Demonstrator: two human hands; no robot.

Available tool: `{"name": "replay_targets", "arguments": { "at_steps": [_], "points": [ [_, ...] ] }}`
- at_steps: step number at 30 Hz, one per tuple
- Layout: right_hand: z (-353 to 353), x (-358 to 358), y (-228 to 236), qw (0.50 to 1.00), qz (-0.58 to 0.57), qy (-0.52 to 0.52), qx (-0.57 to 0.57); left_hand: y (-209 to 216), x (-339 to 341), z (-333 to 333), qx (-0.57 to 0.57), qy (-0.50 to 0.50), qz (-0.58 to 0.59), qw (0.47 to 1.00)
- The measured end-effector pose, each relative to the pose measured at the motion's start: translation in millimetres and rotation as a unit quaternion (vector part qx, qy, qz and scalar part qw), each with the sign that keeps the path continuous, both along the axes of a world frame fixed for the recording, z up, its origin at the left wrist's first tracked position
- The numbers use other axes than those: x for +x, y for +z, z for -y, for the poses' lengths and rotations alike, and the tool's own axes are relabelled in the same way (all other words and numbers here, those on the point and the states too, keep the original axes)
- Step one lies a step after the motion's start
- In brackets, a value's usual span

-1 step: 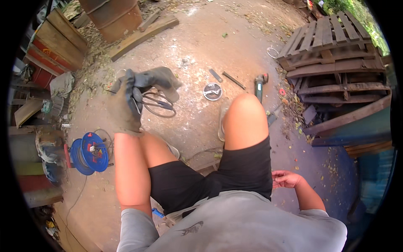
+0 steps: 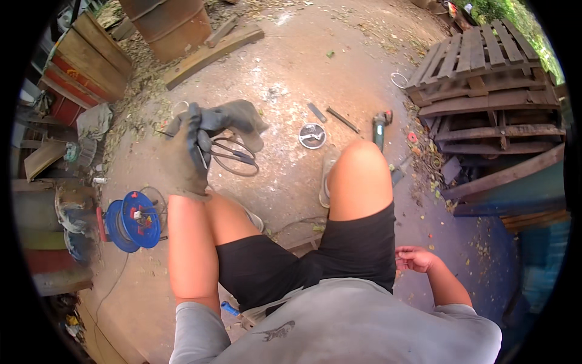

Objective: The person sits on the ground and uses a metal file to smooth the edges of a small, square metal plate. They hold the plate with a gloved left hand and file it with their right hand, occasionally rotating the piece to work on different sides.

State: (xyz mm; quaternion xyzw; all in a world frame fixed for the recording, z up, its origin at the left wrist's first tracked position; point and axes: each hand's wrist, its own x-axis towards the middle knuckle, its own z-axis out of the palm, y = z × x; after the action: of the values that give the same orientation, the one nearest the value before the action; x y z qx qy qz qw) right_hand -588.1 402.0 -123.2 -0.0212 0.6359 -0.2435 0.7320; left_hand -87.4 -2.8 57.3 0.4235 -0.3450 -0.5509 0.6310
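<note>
My left hand wears a grey and black work glove. Its fingers are closed round a second work glove, which hangs loose to the right. Just beyond, a dark cable curves in a loop; I cannot tell if it touches the hand. My right hand is bare, low beside my right thigh, fingers loosely apart and tips partly hidden by the shorts. On the ground ahead lie a round metal disc, a small flat metal bar, a dark rod and a green angle grinder.
A blue cable reel stands left of my left forearm. A wooden beam lies ahead near a rusty drum. Stacked wooden pallets rise at the right. A blue-handled tool is beside my left hip.
The whole view has shifted slightly, so everything on the ground sits a little farther right. Both hands keep nearly the same pose, the left still gripping the loose glove.
</note>
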Motion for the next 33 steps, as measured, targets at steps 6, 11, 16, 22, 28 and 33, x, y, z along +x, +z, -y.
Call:
{"name": "replay_targets", "arguments": {
  "at_steps": [6,11,16,22,28,33],
  "points": [
    [123.3,-14.1,-44.0,0.877,-0.404,-0.031,-0.259,51.4,-1.4,0.7,0.053,-0.119,0.143,0.981],
    [276.2,126.0,122.2,0.711,-0.324,-0.098,-0.616,63.5,-36.3,25.5,0.057,-0.231,0.157,0.959],
    [353.7,248.2,174.6,0.640,-0.298,0.214,-0.675,29.9,-54.3,48.3,0.070,-0.173,0.147,0.971],
    [382.1,265.1,144.2,0.746,-0.190,0.326,-0.548,-21.1,-53.9,51.3,0.108,-0.146,0.074,0.981],
    [357.4,244.7,153.2,0.632,-0.228,0.499,-0.547,-32.8,-13.4,71.2,0.067,-0.061,-0.011,0.996],
    [295.8,129.2,156.2,0.795,-0.206,0.239,-0.519,-16.4,23.3,77.2,0.045,0.033,0.040,0.998]
  ]
}}
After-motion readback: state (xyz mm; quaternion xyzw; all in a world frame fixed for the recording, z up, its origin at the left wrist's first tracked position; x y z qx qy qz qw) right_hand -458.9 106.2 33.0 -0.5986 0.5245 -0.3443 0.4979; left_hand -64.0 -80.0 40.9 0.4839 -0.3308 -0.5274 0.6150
